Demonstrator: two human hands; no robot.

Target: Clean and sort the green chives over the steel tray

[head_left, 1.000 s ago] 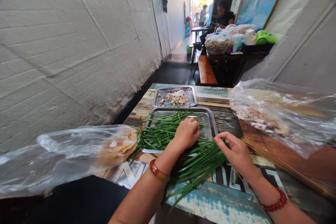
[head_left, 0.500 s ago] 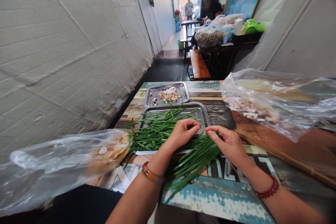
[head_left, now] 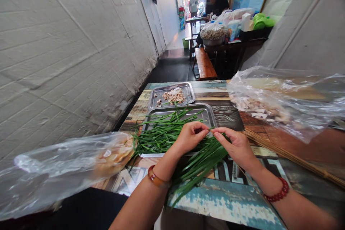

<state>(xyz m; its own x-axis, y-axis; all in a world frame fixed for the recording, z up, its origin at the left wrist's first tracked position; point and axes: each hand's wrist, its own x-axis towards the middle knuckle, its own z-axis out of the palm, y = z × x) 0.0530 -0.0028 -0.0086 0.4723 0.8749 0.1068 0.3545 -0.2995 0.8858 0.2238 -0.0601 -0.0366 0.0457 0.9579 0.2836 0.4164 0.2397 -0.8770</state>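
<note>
Long green garlic chives lie in a thick bunch (head_left: 201,165) over the near edge of a metal tray (head_left: 211,115) and onto the table. More chives (head_left: 161,133) are heaped in the tray. My left hand (head_left: 192,136) is closed in a pinch, its thumb and forefinger at the green tips. Close beside it, my right hand (head_left: 234,145) pinches the chive ends between thumb and forefinger. The fingertips of both hands nearly touch. My fingers partly hide what lies between them. A thin stick runs below my right forearm; its upper end is hidden.
A smaller tray (head_left: 191,95) of chopped pale pieces stands behind. Plastic bags flank the work: one (head_left: 113,154) left, one (head_left: 283,100) right. A bundle of bamboo skewers (head_left: 293,156) lies at the right. Beyond are a bench (head_left: 205,64), a laden table and two people.
My left hand has moved slightly right, so its fingertips now meet those of my right hand at the chive ends. The view has shifted a little.
</note>
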